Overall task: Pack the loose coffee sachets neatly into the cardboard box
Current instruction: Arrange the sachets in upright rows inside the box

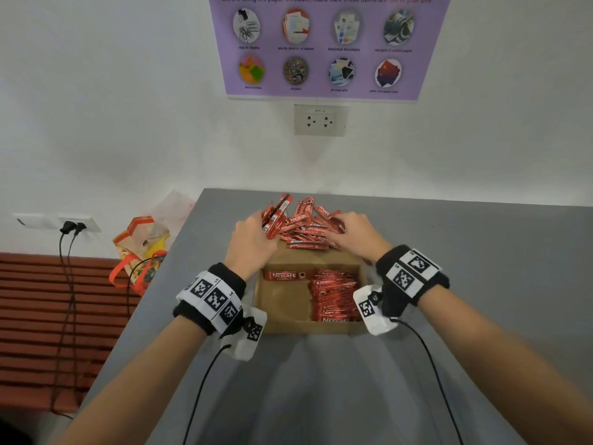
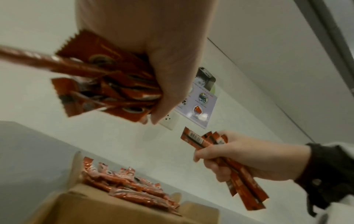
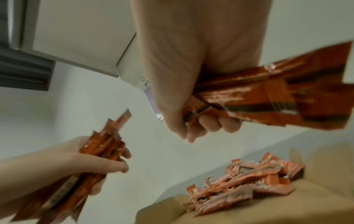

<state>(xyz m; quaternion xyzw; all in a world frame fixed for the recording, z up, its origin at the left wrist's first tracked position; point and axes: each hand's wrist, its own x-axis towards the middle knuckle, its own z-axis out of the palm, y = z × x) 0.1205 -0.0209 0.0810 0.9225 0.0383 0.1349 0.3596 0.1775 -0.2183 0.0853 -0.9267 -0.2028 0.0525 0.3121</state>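
A heap of loose red coffee sachets (image 1: 305,223) lies partly on the far flap of the open cardboard box (image 1: 282,309). Inside the box, a stack of sachets (image 1: 333,297) fills the right side and one sachet (image 1: 287,276) lies across the back left. My left hand (image 1: 253,232) grips a bundle of sachets (image 2: 107,84) at the heap's left edge. My right hand (image 1: 353,229) grips another bundle (image 3: 268,98) at the heap's right. In the wrist views both bundles stick out past the curled fingers, above the heap (image 3: 239,184).
The box stands on a grey table (image 1: 481,284) against a white wall with a socket (image 1: 321,120) and a purple poster (image 1: 327,46). Off the table's left edge are a clear bag with orange handles (image 1: 141,248) and hanging black cables (image 1: 65,268).
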